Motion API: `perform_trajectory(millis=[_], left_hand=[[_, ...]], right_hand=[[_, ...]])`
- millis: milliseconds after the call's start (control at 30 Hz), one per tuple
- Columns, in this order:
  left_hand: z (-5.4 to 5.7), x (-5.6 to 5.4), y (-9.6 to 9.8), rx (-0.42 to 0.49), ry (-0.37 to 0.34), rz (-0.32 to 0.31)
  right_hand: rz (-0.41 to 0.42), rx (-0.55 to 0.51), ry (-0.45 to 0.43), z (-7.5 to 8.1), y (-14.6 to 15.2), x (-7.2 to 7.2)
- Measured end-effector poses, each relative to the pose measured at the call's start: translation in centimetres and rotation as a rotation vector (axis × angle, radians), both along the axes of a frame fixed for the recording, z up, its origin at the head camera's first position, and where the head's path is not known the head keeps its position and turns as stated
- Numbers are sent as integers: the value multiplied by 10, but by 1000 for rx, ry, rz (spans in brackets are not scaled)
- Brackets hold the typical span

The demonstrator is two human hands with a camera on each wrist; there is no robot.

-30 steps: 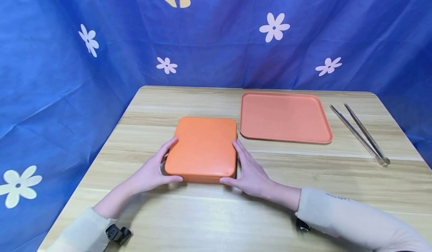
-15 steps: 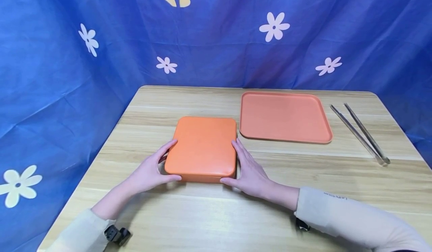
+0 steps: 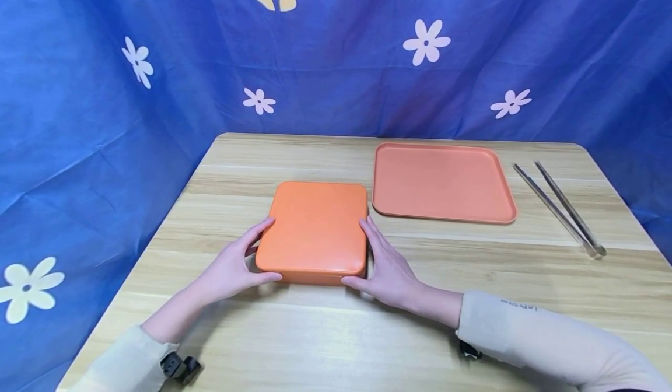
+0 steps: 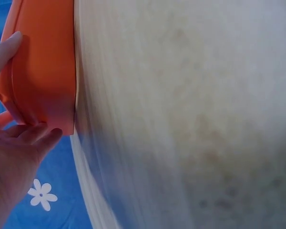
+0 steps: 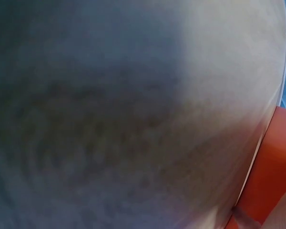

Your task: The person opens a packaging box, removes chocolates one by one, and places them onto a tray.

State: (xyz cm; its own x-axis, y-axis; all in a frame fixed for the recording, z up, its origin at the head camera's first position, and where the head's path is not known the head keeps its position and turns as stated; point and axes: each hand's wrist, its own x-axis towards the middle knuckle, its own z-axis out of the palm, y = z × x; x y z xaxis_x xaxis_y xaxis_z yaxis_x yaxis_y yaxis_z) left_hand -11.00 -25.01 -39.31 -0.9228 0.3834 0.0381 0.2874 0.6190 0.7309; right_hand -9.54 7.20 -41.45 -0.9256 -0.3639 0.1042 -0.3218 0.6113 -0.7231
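Note:
An orange rectangular box (image 3: pixel 316 227) with rounded corners and a lid on it lies on the wooden table, in the middle of the head view. My left hand (image 3: pixel 234 268) grips its near left corner, the thumb on the front face and the fingers along the left side. At the near right corner my right hand (image 3: pixel 394 272) holds it the same way. The left wrist view shows the left fingers (image 4: pixel 50 138) bent against the box's side wall (image 4: pixel 47 71), below the lid seam. Only a small part of the right hand shows in the right wrist view. What the box contains is hidden.
Behind and right of the box lies a flat pink tray (image 3: pixel 443 182) with a low rim. Metal tongs (image 3: pixel 564 211) lie spread on the table's right side. A blue flowered cloth (image 3: pixel 336 53) hangs beyond the table's back edge and along its sides.

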Motion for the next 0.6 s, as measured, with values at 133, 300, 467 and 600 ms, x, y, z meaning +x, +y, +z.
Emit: perform_trajectory(millis=[133, 300, 467, 600], left_hand=[[0, 1, 1, 1, 0, -3], [1, 1, 0, 2, 1, -1], [3, 2, 1, 8, 1, 6], [3, 2, 1, 6, -8, 21]], right_hand=[[-3, 2, -2, 2, 0, 1], [-3, -7, -1, 2, 0, 2], [-1, -10, 11, 1, 0, 2], [-3, -10, 11, 2, 1, 1]])
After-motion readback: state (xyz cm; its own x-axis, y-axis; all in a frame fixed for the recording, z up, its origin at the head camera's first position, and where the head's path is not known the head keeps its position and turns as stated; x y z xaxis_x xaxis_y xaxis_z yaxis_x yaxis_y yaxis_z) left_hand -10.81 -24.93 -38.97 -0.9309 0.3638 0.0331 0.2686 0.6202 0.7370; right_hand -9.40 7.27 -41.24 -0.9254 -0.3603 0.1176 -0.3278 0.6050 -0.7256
